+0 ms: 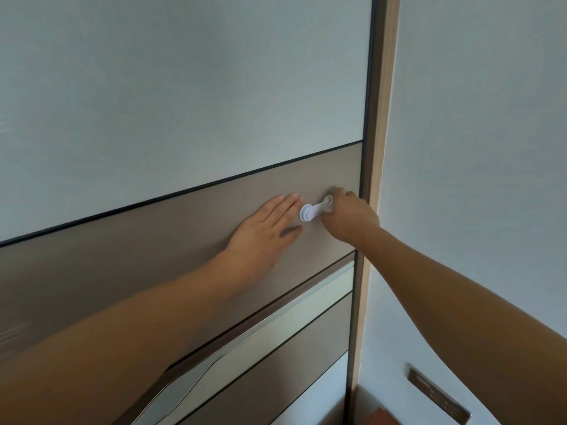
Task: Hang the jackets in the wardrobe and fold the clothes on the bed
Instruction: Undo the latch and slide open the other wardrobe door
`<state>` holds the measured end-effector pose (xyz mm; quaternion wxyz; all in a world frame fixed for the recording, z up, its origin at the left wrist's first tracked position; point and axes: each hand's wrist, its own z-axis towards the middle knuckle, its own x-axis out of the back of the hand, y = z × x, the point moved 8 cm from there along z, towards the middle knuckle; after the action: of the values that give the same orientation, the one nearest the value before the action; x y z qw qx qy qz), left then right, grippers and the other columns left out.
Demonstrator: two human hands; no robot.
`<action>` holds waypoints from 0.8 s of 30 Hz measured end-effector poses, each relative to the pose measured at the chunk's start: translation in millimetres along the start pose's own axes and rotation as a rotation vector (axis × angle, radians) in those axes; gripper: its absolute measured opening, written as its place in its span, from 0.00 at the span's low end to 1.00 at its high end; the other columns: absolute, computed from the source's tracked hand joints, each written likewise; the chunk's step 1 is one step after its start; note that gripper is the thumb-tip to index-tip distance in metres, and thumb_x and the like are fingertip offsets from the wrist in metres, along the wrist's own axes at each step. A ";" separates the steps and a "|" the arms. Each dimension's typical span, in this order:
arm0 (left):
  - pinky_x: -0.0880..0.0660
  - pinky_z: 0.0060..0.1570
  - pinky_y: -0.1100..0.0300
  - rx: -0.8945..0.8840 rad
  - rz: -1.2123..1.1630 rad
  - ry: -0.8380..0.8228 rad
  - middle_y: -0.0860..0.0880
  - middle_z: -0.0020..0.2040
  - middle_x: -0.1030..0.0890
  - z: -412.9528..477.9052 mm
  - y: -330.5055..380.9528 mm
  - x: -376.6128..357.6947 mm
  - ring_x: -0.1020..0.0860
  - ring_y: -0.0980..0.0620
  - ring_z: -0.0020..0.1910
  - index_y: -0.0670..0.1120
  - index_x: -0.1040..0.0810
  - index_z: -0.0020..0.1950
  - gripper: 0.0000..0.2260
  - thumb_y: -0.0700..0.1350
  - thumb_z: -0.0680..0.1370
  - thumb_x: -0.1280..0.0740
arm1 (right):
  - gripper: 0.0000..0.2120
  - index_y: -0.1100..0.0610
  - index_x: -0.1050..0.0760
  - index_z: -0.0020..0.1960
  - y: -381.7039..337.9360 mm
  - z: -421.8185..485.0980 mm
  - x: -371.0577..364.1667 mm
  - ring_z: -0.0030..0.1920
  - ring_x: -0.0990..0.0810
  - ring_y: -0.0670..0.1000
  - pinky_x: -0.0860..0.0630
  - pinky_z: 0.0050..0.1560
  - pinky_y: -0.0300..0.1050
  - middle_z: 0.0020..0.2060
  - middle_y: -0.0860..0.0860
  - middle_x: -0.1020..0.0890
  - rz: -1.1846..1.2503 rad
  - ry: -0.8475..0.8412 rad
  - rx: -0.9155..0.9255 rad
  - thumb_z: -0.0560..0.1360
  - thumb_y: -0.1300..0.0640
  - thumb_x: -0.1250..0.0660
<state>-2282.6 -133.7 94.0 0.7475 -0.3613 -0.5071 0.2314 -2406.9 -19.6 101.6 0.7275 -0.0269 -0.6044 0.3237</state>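
Head view: the wardrobe door (184,87) fills left and centre. The left hand (264,231) lies flat on the door's tan band (138,250), fingers straight, holding nothing. The right hand (349,216) curls round a white latch (310,212) near the door's right edge, just beside the left fingertips. A pale wall (475,148) stands to the right.

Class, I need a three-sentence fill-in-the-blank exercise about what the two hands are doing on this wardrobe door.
1. The left hand lies ____ against the brown wardrobe door panel.
2. The right hand grips the white plastic latch, whose round disc end points toward the ____ hand.
3. The metallic rectangular plate is set in the wall at the view's lower ____ corner.

Missing words: flat; left; right
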 end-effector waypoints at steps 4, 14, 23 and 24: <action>0.63 0.78 0.43 -0.008 0.011 0.029 0.33 0.81 0.59 -23.7 -7.2 0.7 0.58 0.35 0.80 0.49 0.39 0.78 0.31 0.53 0.76 0.35 | 0.19 0.54 0.31 0.65 -17.5 -11.1 -3.9 0.55 0.23 0.58 0.20 0.53 0.57 0.57 0.54 0.22 -0.060 -0.009 0.058 0.78 0.47 0.37; 0.52 0.79 0.43 -0.016 -0.009 0.088 0.34 0.79 0.42 -127.9 -39.4 6.3 0.42 0.35 0.79 0.49 0.26 0.71 0.38 0.54 0.63 0.21 | 0.19 0.51 0.31 0.64 -85.8 -65.2 -25.0 0.57 0.24 0.59 0.22 0.54 0.59 0.61 0.54 0.25 -0.109 -0.007 0.232 0.79 0.40 0.40; 0.50 0.78 0.44 0.033 0.005 0.032 0.36 0.81 0.47 -250.6 -76.3 3.3 0.46 0.37 0.80 0.52 0.31 0.76 0.44 0.57 0.62 0.19 | 0.32 0.52 0.38 0.73 -149.6 -119.6 -38.4 0.65 0.27 0.63 0.23 0.59 0.60 0.68 0.57 0.29 -0.207 0.031 0.277 0.78 0.34 0.38; 0.50 0.78 0.44 0.041 0.003 0.023 0.37 0.81 0.47 -265.1 -80.5 2.8 0.47 0.37 0.81 0.52 0.31 0.77 0.45 0.57 0.63 0.19 | 0.31 0.52 0.39 0.73 -158.0 -125.3 -40.2 0.64 0.26 0.63 0.23 0.59 0.60 0.67 0.58 0.28 -0.220 0.028 0.290 0.79 0.35 0.38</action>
<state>-2037.9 -263.6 98.5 0.7600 -0.3495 -0.4932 0.2386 -2227.6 -120.4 101.3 0.7631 0.1402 -0.5405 0.3254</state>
